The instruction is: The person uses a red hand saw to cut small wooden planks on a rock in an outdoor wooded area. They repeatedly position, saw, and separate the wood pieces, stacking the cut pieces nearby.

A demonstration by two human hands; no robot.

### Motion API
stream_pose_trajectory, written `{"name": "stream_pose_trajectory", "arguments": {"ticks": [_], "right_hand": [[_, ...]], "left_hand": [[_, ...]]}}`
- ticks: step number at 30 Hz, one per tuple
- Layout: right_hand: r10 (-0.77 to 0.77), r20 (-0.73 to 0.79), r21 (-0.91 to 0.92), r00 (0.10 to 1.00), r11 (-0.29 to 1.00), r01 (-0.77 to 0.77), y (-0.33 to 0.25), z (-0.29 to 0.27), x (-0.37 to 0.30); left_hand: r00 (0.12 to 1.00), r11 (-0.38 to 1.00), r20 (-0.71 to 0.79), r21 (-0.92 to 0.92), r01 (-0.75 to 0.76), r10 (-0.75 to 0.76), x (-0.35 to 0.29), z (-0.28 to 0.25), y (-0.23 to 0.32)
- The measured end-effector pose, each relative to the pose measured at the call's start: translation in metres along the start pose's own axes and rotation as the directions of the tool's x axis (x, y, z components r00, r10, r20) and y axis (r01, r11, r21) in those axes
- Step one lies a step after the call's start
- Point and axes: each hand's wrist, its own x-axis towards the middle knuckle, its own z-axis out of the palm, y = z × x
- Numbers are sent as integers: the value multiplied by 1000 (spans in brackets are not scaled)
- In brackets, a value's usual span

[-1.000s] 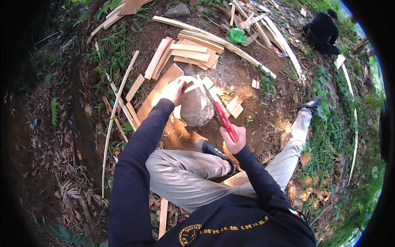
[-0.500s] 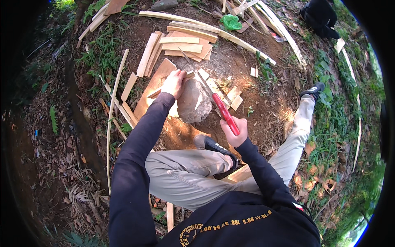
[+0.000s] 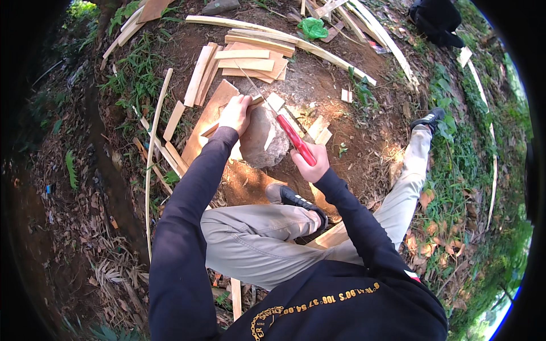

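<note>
In my right hand (image 3: pixel 311 163) is the red handle of a handsaw (image 3: pixel 294 138); its thin blade points away and to the left. My left hand (image 3: pixel 235 115) is closed over a narrow wooden strip (image 3: pixel 210 131), pressing it on top of a large pale rock (image 3: pixel 263 139). The strip's far end sticks out past my fingers beside the saw blade. Whether the teeth touch the wood is too small to tell. A wide brown board (image 3: pixel 219 95) lies to the left of the rock, and short offcuts (image 3: pixel 320 128) lie to its right.
Beyond the rock sits a stack of cut planks (image 3: pixel 245 64). Long thin strips (image 3: pixel 335 59) lie behind it, near a green plastic bag (image 3: pixel 313 28). More strips (image 3: pixel 153 148) lie at the left. A black bag-like bundle (image 3: pixel 437 23) is at the far right.
My right hand has pushed the saw forward and to the left, bringing the handle closer to the rock. My left hand keeps its hold on the strip.
</note>
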Motion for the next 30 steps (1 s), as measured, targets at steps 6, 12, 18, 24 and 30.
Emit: {"name": "stream_pose_trajectory", "arguments": {"ticks": [6,12,18,24,30], "right_hand": [[2,-25,76,1000,997,0,-9,-2,-17],[50,0,82,999,995,-50,-5,-14,-36],[32,-4,56,999,998,-31,-16,2,-18],[17,9,23,1000,1000,-17,-11,-1,-29],[62,28,116,998,991,-65,-17,-19,-57]], "left_hand": [[993,999,-110,-43,27,-32,-1,12,-13],[994,997,-73,4,-80,80,-7,10,-1],[998,1000,-70,-1,8,-8,-6,7,-6],[986,992,-123,-71,105,-114,-2,10,-11],[993,999,-120,-32,-24,20,-5,14,-4]]}}
